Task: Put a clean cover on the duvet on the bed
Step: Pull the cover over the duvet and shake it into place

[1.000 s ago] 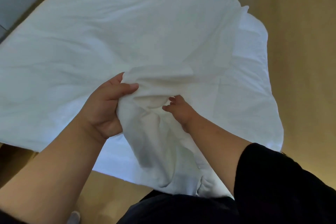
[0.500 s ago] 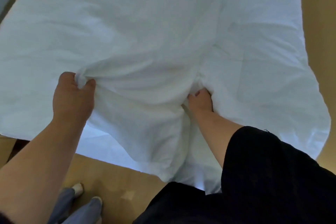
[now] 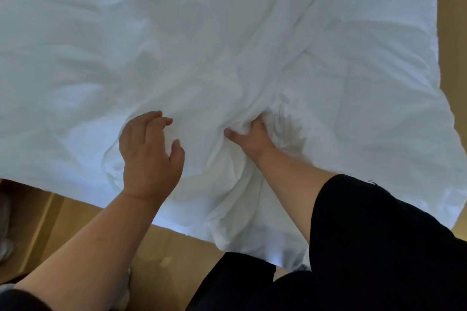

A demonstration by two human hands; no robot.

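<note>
i see the rumpled white fabric duvet cover [image 3: 202,45] spread over the bed, its near edge hanging toward the tan wooden floor [image 3: 177,255]. my right hand [image 3: 250,137] pinches a bunched fold of the cover near that edge. my left hand [image 3: 149,149] hovers just left of the fold, fingers loosely spread, holding nothing. a black sleeve [image 3: 379,235] covers my right arm.

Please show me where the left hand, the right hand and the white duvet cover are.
left hand [image 3: 149,156]: head view, back of the hand.
right hand [image 3: 252,137]: head view, knuckles gripping fabric.
white duvet cover [image 3: 177,45]: head view, flat wrinkled part.
</note>
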